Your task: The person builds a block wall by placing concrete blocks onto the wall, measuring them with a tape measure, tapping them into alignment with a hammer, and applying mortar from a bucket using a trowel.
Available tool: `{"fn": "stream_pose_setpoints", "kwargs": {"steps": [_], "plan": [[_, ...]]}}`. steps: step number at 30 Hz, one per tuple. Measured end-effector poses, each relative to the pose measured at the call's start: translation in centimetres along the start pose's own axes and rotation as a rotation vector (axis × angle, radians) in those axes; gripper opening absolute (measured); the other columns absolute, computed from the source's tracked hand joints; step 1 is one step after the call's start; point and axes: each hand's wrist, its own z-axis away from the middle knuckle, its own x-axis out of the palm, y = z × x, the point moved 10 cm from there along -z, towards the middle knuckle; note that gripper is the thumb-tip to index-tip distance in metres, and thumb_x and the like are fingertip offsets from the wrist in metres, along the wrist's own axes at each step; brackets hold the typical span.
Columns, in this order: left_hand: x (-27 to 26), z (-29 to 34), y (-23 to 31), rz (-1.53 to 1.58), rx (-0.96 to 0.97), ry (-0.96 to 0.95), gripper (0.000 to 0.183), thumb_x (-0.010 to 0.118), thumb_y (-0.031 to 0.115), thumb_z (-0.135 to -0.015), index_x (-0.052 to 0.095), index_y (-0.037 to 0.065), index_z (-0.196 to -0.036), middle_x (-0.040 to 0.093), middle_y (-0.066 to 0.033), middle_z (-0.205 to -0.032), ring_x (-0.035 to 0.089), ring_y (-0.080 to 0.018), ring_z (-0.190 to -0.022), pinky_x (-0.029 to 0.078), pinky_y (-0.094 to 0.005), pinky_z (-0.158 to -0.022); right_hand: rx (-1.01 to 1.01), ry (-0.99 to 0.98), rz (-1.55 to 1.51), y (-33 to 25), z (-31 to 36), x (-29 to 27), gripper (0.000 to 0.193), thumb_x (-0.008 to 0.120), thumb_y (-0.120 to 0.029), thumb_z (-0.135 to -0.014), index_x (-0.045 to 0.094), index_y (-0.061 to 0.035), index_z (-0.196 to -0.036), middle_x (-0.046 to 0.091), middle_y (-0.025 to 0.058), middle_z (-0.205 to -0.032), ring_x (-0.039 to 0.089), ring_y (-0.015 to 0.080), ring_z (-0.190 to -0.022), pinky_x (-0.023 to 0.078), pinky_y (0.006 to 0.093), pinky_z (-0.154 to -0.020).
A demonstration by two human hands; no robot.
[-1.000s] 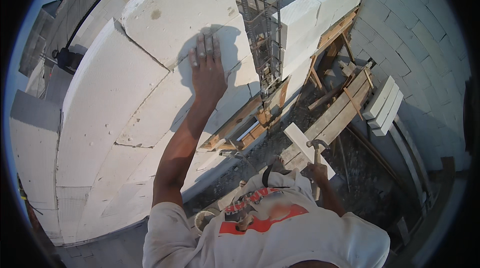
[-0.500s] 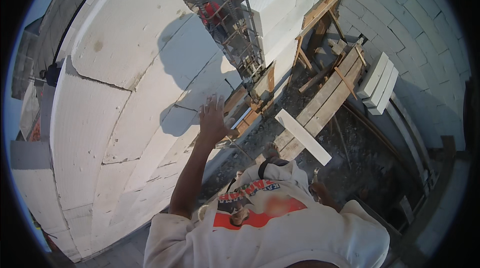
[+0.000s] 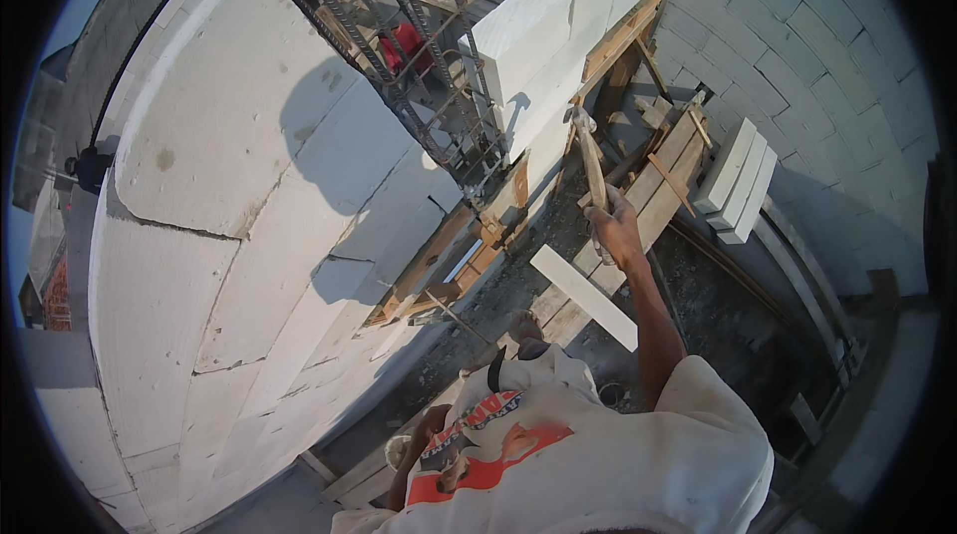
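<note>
My right hand (image 3: 617, 231) is closed round the wooden handle of a hammer (image 3: 593, 167), raised in front of me. The hammer's dusty head points away, near the wall of white blocks (image 3: 543, 20), where a hammer-shaped shadow falls. Down beside my shirt is my left hand (image 3: 431, 422), dark and partly hidden, its fingers not readable. To my left stands a large wall of pale blocks (image 3: 214, 135) with cracked joints and my shadow across it. Between the two walls rises a cage of steel reinforcing bars (image 3: 399, 45).
Wooden planks (image 3: 653, 200) form a narrow platform below, with a loose white slab (image 3: 586, 297) lying across it. Several white blocks (image 3: 736, 180) are stacked at the right. A curved block wall (image 3: 797, 65) closes the far right. Timber formwork (image 3: 623, 35) edges the wall ahead.
My left hand has come off its outstretched place before the left wall and dropped to my side. My right hand has risen from low beside me, with the hammer now in plain view.
</note>
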Motion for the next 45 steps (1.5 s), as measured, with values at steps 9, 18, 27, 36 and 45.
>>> {"fn": "stream_pose_setpoints", "kwargs": {"steps": [9,18,27,36,45], "plan": [[0.9,-0.6,-0.7,0.287,0.048,0.162,0.061,0.077,0.024,-0.077,0.062,-0.007,-0.127,0.072,-0.0225,-0.101,0.070,-0.0295,-0.091,0.054,-0.0400,-0.080,-0.443,0.177,0.010,-18.9,-14.7,0.6,0.053,0.065,-0.003,-0.084,0.055,0.0021,-0.136,0.060,0.0045,-0.078,0.055,0.0123,-0.056,0.046,0.0301,-0.051],[1.1,1.3,-5.2,0.182,0.136,0.321,0.059,0.079,0.009,-0.072,0.064,-0.008,-0.126,0.072,-0.0192,-0.097,0.071,-0.0244,-0.086,0.055,-0.0355,-0.075,-0.312,0.292,0.126,-20.9,-28.9,0.5,0.018,0.073,-0.009,-0.082,0.066,0.0020,-0.094,0.060,0.0056,-0.068,0.057,0.0163,-0.056,0.045,0.0335,-0.052],[2.3,7.1,-9.1,0.383,-0.260,0.456,0.067,0.086,0.016,-0.068,0.065,-0.006,-0.127,0.074,-0.0209,-0.098,0.073,-0.0274,-0.086,0.058,-0.0368,-0.076,-0.233,0.133,-0.122,-18.9,-37.6,3.1,0.011,0.067,-0.003,-0.084,0.058,0.0020,-0.082,0.052,0.0043,-0.071,0.048,0.0135,-0.050,0.033,0.0297,-0.043],[4.2,4.7,-4.5,0.317,-0.210,0.321,0.064,0.080,0.034,-0.076,0.067,0.001,-0.129,0.071,-0.0253,-0.122,0.070,-0.0385,-0.111,0.055,-0.0435,-0.098,-0.149,-0.148,0.178,-17.2,-37.1,7.9,0.056,0.072,-0.040,-0.096,0.055,-0.0022,-0.134,0.053,-0.0001,-0.069,0.043,0.0068,-0.043,0.032,0.0247,-0.036],[-1.8,0.4,-0.7,0.306,0.016,0.448,0.041,0.066,0.033,-0.082,0.075,0.005,-0.109,0.075,-0.0222,-0.101,0.071,-0.0371,-0.106,0.055,-0.0456,-0.093,0.167,-0.180,-0.071,17.6,-16.2,6.4,0.015,0.056,-0.007,-0.095,0.070,-0.0078,-0.090,0.053,0.0000,-0.065,0.053,0.0142,-0.055,0.044,0.0328,-0.047]]}}
